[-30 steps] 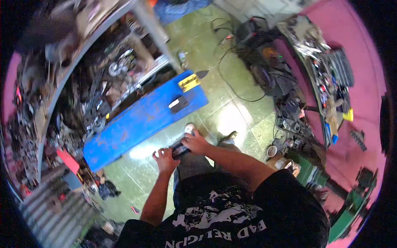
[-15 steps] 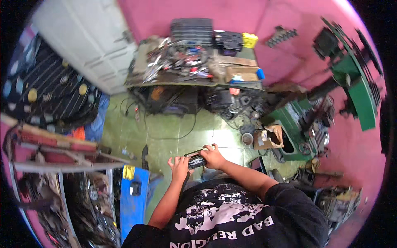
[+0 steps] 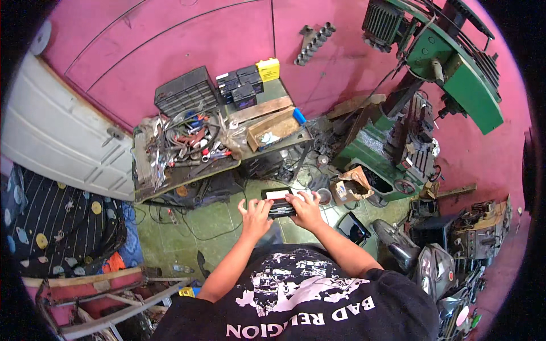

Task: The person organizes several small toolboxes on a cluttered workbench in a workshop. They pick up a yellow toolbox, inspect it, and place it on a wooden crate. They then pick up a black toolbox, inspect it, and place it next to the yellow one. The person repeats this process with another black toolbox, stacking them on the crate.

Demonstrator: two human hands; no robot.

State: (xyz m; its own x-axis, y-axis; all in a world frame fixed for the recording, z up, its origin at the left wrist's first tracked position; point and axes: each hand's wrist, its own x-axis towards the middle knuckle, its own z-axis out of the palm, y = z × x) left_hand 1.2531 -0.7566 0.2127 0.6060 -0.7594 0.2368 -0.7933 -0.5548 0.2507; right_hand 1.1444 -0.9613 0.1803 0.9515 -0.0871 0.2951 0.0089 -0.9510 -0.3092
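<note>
A small black rectangular case (image 3: pixel 281 212) is held out in front of my chest, above the green tiled floor. A flat white piece (image 3: pixel 277 195) shows along its far side, and a dark flap or edge stands behind that; I cannot make out what the inside holds. My left hand (image 3: pixel 256 219) grips the left end with bent fingers. My right hand (image 3: pixel 305 209) grips the right end, its thumb along the upper face and its fingers curled at the far side. The case's underside is hidden.
Ahead stands a workbench (image 3: pixel 216 169) heaped with hand tools, a drawer cabinet (image 3: pixel 186 91), black batteries (image 3: pixel 244 98) and a wooden tray (image 3: pixel 259 132). To the right are a green milling machine (image 3: pixel 364 145), a torn cardboard box (image 3: pixel 348 192) and machine parts. A metal rack (image 3: pixel 125 310) is at lower left.
My view has swung to the right, so the bench sits farther left. The case has been tilted, and its white piece now shows more plainly. Both hands still hold it.
</note>
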